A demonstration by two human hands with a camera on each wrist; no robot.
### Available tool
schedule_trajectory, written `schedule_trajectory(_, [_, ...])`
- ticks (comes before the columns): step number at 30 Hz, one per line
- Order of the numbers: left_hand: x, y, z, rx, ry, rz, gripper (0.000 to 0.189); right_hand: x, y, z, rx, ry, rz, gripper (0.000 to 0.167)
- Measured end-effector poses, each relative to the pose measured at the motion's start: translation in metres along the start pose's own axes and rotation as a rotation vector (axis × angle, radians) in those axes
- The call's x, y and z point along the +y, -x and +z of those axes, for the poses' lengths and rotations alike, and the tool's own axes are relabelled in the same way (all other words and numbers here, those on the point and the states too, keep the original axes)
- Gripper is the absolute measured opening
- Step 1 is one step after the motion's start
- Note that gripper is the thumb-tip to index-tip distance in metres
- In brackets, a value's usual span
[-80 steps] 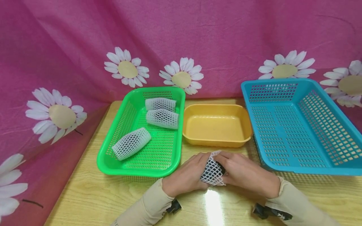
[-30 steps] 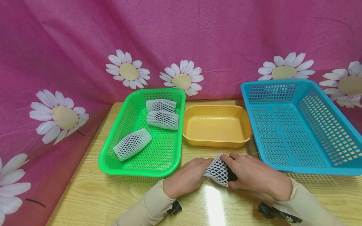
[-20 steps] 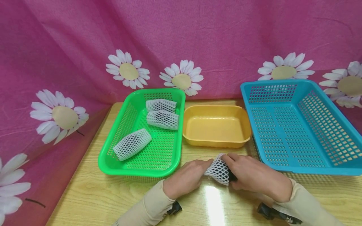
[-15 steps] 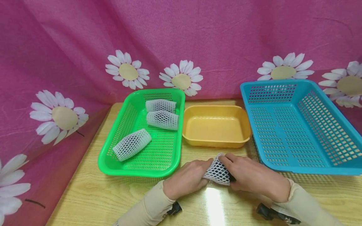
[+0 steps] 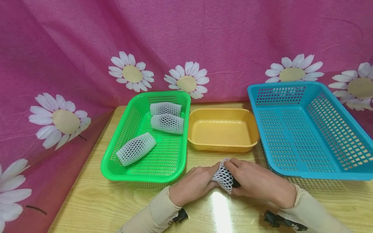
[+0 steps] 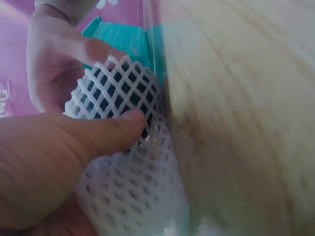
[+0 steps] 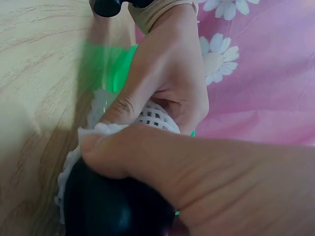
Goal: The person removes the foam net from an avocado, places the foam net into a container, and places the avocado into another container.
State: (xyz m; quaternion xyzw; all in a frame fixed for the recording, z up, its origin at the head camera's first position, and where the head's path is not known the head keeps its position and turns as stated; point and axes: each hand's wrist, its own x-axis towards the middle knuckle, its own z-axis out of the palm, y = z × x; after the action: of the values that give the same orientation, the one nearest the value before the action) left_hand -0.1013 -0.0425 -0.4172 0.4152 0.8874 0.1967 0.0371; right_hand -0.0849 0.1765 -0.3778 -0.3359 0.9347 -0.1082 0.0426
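Between the hands, low over the table, is a white foam net sleeve point(image 5: 223, 178) around a dark, glossy, rounded thing point(image 7: 118, 201). My left hand point(image 5: 193, 184) grips the sleeve's left part, its thumb point(image 6: 115, 132) lying over the mesh. My right hand point(image 5: 259, 181) holds the dark thing at its right end, which shows bare beyond the sleeve. In the right wrist view the right thumb point(image 7: 113, 152) presses on the sleeve's rim against the dark surface. Several of the right hand's fingers are hidden behind the thing.
A green basket point(image 5: 105, 161) at left holds three white net sleeves point(image 5: 137, 149) with dark showing through their mesh. The yellow tub point(image 5: 222, 147) stands in the middle, behind the hands. At right is a blue basket point(image 5: 291, 139). A pink flowered cloth point(image 5: 233, 38) hangs along the back.
The right hand moved right from its place 2.7 seconds ago, then came slightly back left toward the left hand. The sleeve's right rim has shifted with it. The baskets and tub stay put.
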Motion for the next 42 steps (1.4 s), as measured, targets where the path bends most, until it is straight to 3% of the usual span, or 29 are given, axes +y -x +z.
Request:
schedule_trajectory(27, [0.001, -0.001, -0.012, 0.046, -0.026, -0.015, 0.017, 0.005, 0.008, 0.002, -0.013, 0.034, -0.002, 0.067])
schedule_trajectory(35, [0.010, 0.003, -0.020, 0.052, -0.085, -0.036, 0.029, 0.009, 0.014, 0.006, 0.025, 0.046, -0.021, 0.065])
schedule_trajectory(42, [0.013, 0.007, -0.028, 0.104, -0.108, -0.017, 0.035, 0.010, 0.014, 0.006, 0.019, 0.039, -0.026, 0.061])
